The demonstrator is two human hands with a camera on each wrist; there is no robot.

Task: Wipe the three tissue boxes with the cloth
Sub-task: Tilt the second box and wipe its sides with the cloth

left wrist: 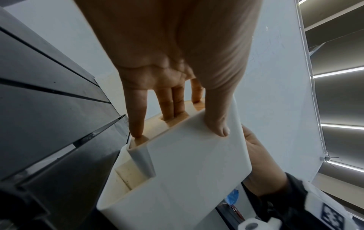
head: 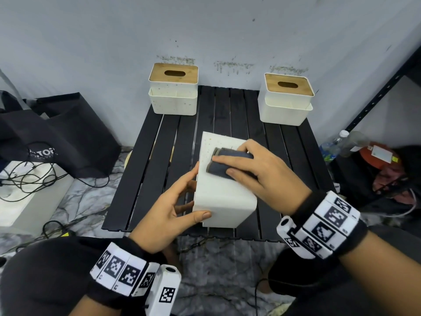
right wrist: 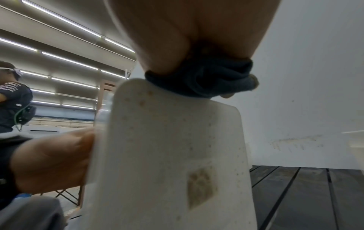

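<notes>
Now | hands: left (head: pixel 168 208) grips box (head: pixel 224 197) edge | right (head: pixel 257 172) presses cloth (head: pixel 230 164)

- My counter (head: pixel 159 142) is a low black slatted top set against the pale wall.
- Two white tissue boxes with wooden lids stand on its far corners, one on my left (head: pixel 173 89), one on my right (head: pixel 286 99).
- Whether the third box (head: pixel 224 185) rests on the slats, I cannot tell.

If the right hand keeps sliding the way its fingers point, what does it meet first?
The right hand presses the cloth on the held tissue box, fingers pointing left. It would probably run off the box's left edge toward the left hand; depth is unclear.
</notes>
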